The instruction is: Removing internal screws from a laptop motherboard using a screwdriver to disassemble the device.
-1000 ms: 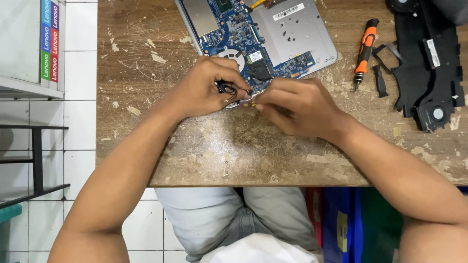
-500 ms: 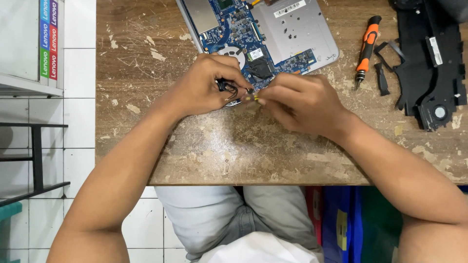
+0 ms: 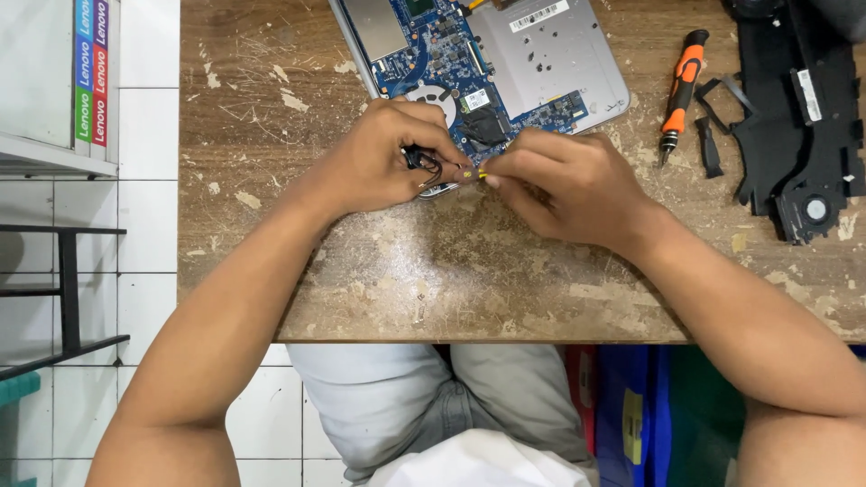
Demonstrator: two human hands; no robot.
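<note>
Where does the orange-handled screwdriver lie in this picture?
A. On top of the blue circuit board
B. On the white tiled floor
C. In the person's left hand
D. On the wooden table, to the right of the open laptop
D: the orange-handled screwdriver lies on the bare wooden table, to the right of the open laptop and beside the black plastic part, touched by neither hand.
</note>
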